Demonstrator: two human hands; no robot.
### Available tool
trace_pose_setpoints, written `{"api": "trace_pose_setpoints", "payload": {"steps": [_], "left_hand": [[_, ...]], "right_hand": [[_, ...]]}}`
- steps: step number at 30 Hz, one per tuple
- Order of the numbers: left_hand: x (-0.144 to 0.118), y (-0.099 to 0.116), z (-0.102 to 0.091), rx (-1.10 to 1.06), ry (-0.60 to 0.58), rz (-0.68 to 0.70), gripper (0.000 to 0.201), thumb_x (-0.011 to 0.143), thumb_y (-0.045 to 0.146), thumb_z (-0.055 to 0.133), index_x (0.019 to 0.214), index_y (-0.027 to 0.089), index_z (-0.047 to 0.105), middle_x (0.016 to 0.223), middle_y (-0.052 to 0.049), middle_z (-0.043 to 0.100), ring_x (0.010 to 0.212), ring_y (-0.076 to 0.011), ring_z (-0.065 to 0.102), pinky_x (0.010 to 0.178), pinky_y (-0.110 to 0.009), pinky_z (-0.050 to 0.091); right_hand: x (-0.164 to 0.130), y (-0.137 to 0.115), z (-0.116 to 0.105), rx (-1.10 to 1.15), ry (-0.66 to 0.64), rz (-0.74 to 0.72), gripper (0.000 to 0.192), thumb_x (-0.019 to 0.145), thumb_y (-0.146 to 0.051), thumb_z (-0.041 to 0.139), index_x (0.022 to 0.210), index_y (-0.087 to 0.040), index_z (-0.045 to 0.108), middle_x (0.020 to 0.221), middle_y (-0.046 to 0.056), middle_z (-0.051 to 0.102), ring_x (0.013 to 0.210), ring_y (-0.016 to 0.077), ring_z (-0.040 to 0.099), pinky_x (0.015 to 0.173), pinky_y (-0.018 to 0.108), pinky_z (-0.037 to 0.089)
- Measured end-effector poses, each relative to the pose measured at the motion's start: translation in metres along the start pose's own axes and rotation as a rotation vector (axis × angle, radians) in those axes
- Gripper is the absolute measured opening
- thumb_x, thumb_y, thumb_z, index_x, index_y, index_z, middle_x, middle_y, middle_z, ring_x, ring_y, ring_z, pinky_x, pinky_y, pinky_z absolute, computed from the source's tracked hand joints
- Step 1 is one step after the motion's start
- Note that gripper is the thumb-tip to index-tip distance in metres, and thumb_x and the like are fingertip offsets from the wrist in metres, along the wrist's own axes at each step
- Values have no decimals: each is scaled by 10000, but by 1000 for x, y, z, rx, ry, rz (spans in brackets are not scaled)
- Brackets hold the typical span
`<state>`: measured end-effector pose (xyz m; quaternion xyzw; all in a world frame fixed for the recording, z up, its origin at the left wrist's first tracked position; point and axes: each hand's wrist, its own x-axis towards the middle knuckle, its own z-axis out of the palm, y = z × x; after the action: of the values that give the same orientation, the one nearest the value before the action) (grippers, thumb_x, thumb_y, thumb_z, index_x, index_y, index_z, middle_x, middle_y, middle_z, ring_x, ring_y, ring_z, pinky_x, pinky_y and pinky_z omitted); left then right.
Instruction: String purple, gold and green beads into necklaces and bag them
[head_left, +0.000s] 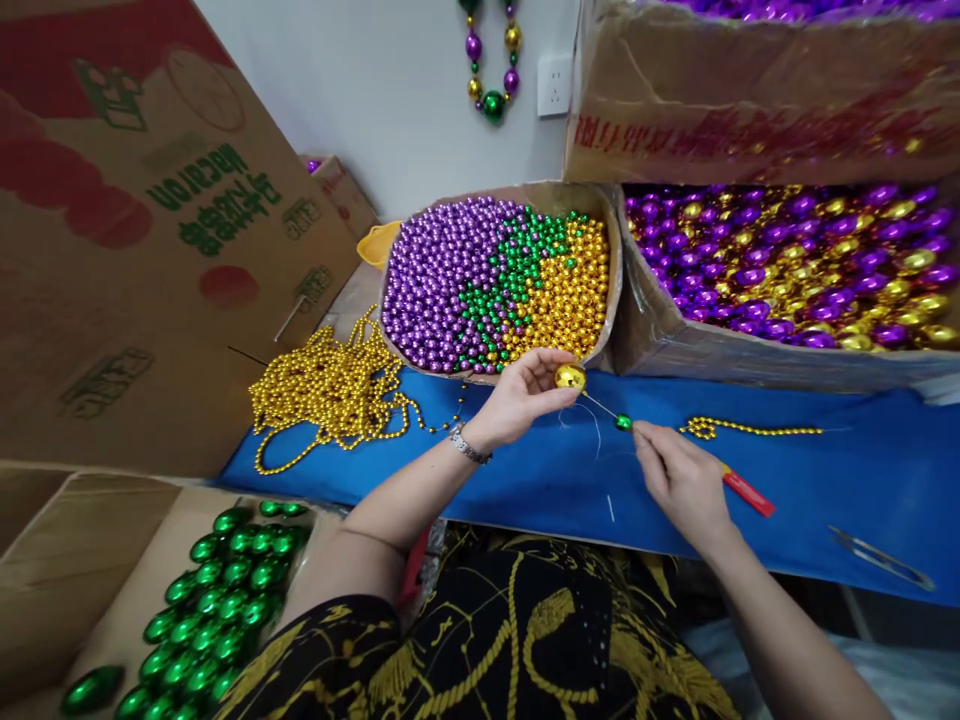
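Green bead (623,423), between hands (517,398) (gold bead (570,378) left-held)

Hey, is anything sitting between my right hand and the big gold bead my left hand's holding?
Yes: the green bead, at the right hand's fingertips, and a thin shaft running from it toward the gold bead in the left hand. Nothing else shows there.

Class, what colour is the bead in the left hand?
The bead is shiny gold, clearest in the head view.

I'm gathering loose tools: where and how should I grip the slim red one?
Probably pinch the slim red tool across its middle, coming from the picture's right: it seems to lie flat, and its other end sits by the right hand.
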<state>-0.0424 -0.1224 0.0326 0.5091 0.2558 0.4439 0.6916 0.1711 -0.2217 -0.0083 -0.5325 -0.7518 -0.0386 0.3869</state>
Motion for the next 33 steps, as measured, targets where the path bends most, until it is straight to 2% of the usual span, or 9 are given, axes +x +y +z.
{"api": "trace_pose_setpoints", "payload": {"steps": [4, 11, 18, 21, 24, 27, 30, 33], "left_hand": [[-5, -5, 1, 12, 16, 40, 427, 662, 189, 840, 1029, 166, 623, 999, -41, 674, 891, -109, 631, 817, -247, 530], [-13, -10, 4, -25, 27, 18, 437, 652, 207, 848, 1018, 171, 611, 954, -31, 650, 856, -109, 629, 767, -248, 535], [-18, -12, 3, -180, 13, -104, 458, 677, 254, 842, 1035, 182, 566, 1024, -35, 627, 897, -170, 706, 800, -314, 579], [-20, -12, 1, -207, 36, -113, 461, 674, 262, 846, 1031, 175, 567, 1005, -35, 629, 890, -181, 711, 791, -319, 587], [-23, -16, -1, -166, 65, -81, 461, 661, 235, 854, 1023, 169, 577, 989, -27, 633, 859, -160, 710, 786, -302, 579], [-27, -21, -3, -130, 35, -81, 463, 665, 224, 849, 1034, 165, 576, 953, -28, 649, 868, -157, 705, 785, -296, 567], [-29, -26, -4, -138, 20, -100, 467, 673, 234, 844, 1047, 167, 572, 939, -27, 647, 885, -160, 700, 797, -305, 562], [-30, -29, -4, -139, 77, -82, 452, 676, 234, 841, 1040, 172, 580, 969, -17, 623, 867, -142, 696, 817, -312, 561]], "right_hand": [[-6, 4, 5, 57, -6, 31, 188, 929, -197, 537, 1058, -188, 674, 902, 60, 745, 770, 173, 712, 723, 273, 562], [-12, 0, 11, 180, -47, 128, 166, 939, -234, 519, 987, -193, 672, 887, 58, 746, 753, 170, 713, 686, 269, 570], [-16, -4, 15, 229, -125, 200, 175, 943, -270, 514, 964, -192, 669, 892, 46, 749, 718, 157, 706, 660, 247, 560], [-15, -6, 16, 197, -126, 187, 180, 945, -274, 513, 975, -196, 673, 901, 49, 751, 731, 165, 712, 667, 259, 566], [-14, -8, 20, 145, -72, 119, 157, 935, -242, 534, 994, -192, 671, 896, 53, 751, 740, 167, 717, 670, 259, 568], [-13, -13, 24, 84, -31, 45, 141, 928, -207, 545, 1010, -191, 658, 875, 55, 746, 736, 164, 713, 682, 258, 561], [-11, -19, 28, 69, -84, 94, 154, 947, -233, 514, 1043, -192, 627, 906, 66, 741, 760, 173, 716, 699, 272, 559], [-9, -24, 32, 120, -193, 200, 171, 971, -269, 458, 1043, -196, 595, 831, 46, 730, 691, 168, 709, 624, 258, 543]]}}
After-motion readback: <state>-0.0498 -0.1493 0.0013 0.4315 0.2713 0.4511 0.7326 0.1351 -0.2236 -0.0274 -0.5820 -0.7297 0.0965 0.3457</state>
